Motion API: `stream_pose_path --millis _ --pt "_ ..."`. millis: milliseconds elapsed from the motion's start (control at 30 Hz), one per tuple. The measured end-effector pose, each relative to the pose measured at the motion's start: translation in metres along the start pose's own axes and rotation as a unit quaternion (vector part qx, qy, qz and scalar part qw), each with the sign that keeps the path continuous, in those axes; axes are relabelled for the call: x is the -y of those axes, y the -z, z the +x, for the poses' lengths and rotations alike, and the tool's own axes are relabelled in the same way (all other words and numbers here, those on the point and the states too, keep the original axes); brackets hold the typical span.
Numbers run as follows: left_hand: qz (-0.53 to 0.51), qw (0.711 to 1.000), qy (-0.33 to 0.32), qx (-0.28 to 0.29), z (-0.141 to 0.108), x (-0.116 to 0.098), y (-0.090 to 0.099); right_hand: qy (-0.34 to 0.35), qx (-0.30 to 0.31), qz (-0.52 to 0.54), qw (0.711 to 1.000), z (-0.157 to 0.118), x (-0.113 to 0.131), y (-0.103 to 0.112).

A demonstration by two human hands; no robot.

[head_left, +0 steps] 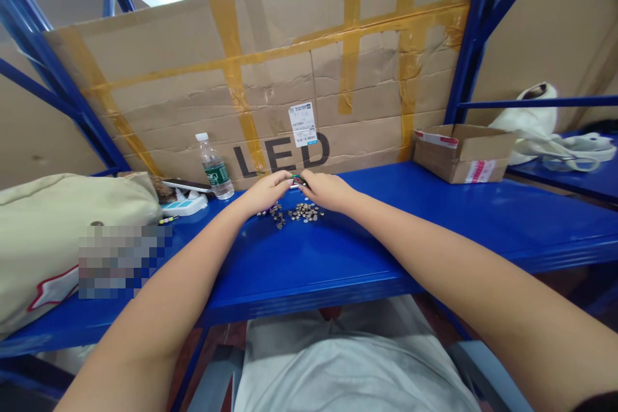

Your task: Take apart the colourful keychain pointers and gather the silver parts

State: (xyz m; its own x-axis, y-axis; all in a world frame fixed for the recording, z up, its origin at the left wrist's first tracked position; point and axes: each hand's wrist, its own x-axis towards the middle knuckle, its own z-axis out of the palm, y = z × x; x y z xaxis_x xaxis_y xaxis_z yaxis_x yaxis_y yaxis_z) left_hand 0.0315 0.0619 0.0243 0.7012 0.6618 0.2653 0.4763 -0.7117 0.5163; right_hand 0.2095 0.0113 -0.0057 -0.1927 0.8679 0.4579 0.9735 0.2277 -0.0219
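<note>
My left hand [271, 192] and my right hand [324, 189] meet over the far part of the blue shelf, their fingers bent and closed round one small dark item [298, 180] with green and reddish bits. Fingers cover most of it, so its kind is unclear. Just below the hands lies a loose heap of small round silvery discs [305, 211]. To its left, under my left hand, is a second pile of small shiny metal pieces [279, 214], too small to name.
A water bottle [215, 167] stands left of my hands, near a white power strip [186, 205] and a phone [186, 185]. A cream bag [72, 212] fills the left side. An open cardboard box [461, 153] sits at right. Taped cardboard [290, 84] rises behind.
</note>
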Motion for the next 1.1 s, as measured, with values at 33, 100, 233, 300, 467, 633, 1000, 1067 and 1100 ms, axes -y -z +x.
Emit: stream_pose_path --millis 33,100,233,300,467,633,1000,1067,1100 --pt "-0.001 1.0 0.004 0.006 0.0 0.0 0.0 0.005 0.001 -0.009 1.0 0.0 0.0 0.0" --pt "-0.002 1.0 0.01 0.016 0.001 0.001 -0.001 0.016 0.002 -0.029 0.999 0.0 0.002 -0.002" --pt "0.041 0.999 0.013 0.015 0.002 0.001 -0.003 0.022 0.003 -0.049 0.999 0.001 0.006 -0.004" --pt "0.102 0.995 -0.007 -0.005 0.003 0.001 -0.004 0.014 0.007 -0.051 0.999 0.002 0.006 -0.005" --pt "0.205 0.977 -0.056 -0.002 0.006 0.003 -0.011 -0.03 0.016 -0.03 0.999 0.003 0.005 -0.007" --pt "0.264 0.962 -0.073 0.013 0.005 -0.002 -0.017 -0.075 -0.018 0.137 0.988 0.009 0.001 -0.012" --pt "0.368 0.927 -0.036 0.057 0.002 -0.001 -0.014 -0.14 0.209 0.061 0.966 0.008 -0.073 0.014" --pt "0.368 0.927 -0.026 0.063 0.004 0.006 -0.011 -0.167 0.289 0.047 0.942 0.004 -0.079 0.02" --pt "0.366 0.928 -0.023 0.063 0.004 0.008 -0.01 -0.183 0.293 0.039 0.938 0.002 -0.08 0.021"
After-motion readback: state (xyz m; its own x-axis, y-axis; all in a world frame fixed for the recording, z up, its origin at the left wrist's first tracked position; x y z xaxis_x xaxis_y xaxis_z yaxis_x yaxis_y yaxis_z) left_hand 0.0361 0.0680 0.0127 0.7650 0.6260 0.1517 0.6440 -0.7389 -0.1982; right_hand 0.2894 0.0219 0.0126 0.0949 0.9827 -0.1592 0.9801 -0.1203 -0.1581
